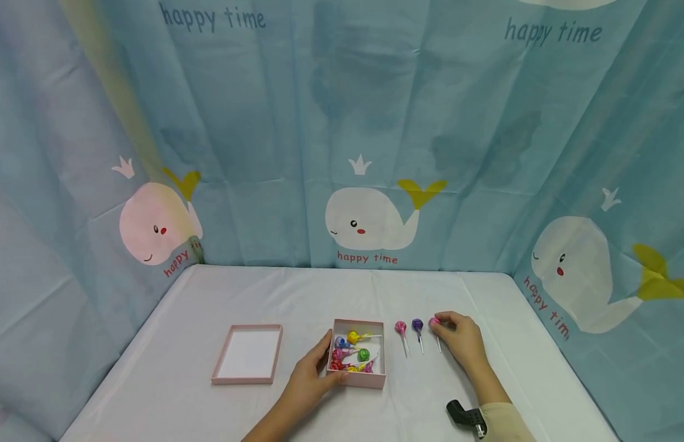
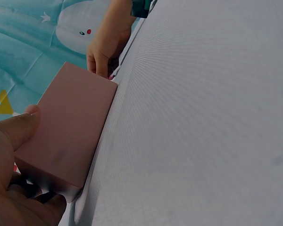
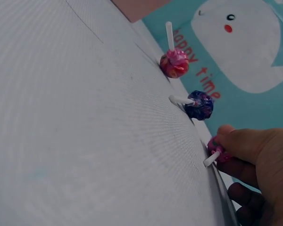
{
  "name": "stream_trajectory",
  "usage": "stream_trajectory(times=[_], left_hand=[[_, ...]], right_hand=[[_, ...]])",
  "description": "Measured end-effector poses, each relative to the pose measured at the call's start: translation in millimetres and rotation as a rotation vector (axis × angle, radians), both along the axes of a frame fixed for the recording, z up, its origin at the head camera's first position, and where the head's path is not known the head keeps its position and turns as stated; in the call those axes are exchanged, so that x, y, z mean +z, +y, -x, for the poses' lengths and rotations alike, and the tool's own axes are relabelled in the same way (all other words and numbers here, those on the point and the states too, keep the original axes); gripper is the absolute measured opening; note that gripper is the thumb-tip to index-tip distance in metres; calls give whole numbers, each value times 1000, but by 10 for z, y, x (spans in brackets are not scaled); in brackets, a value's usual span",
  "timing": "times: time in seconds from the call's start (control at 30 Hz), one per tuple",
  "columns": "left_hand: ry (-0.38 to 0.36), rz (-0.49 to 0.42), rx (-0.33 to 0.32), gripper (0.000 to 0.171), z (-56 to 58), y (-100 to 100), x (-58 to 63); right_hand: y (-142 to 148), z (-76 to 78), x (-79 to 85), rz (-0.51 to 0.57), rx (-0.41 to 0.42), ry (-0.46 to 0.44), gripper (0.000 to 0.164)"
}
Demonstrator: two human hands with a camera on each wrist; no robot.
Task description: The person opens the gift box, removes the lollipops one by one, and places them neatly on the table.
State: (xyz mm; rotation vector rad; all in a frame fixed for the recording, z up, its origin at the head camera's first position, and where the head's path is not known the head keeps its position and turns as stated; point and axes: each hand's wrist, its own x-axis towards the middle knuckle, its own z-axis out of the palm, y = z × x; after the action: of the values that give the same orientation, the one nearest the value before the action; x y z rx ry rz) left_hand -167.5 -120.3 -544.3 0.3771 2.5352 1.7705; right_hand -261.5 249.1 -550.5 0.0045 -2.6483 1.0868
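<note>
My left hand [image 1: 309, 376] grips the near left corner of a pink box [image 1: 364, 380], thumb on its front wall and fingers along its left side. Inside lie several wrapped lollipops in yellow, blue, green, red and pink. Right of the box, my right hand [image 1: 462, 339] pinches the head of a pink lollipop [image 3: 216, 147] between thumb and fingers, its white stick pointing toward me. Beside it on the table, a purple lollipop [image 1: 417, 325] and a pink-red lollipop [image 1: 400, 328] lie in a row with sticks toward me.
A shallow pink lid [image 1: 215, 376] with a white inside lies left of the box on the white-covered table [image 1: 171, 399]. Near the right sleeve [image 1: 502, 420] is a black device [image 1: 461, 414]. A blue curtain [image 1: 275, 215] with whale prints hangs behind.
</note>
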Motion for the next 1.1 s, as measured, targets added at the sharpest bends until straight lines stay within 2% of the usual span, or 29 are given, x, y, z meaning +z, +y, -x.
stream_trajectory(times=[0.47, 1.1], left_hand=[[-37, -5, 1, 99, -8, 12, 29], [-25, 13, 12, 98, 3, 15, 7]], right_hand=[[13, 10, -8, 14, 22, 1, 33], [18, -4, 86, 41, 24, 22, 38]])
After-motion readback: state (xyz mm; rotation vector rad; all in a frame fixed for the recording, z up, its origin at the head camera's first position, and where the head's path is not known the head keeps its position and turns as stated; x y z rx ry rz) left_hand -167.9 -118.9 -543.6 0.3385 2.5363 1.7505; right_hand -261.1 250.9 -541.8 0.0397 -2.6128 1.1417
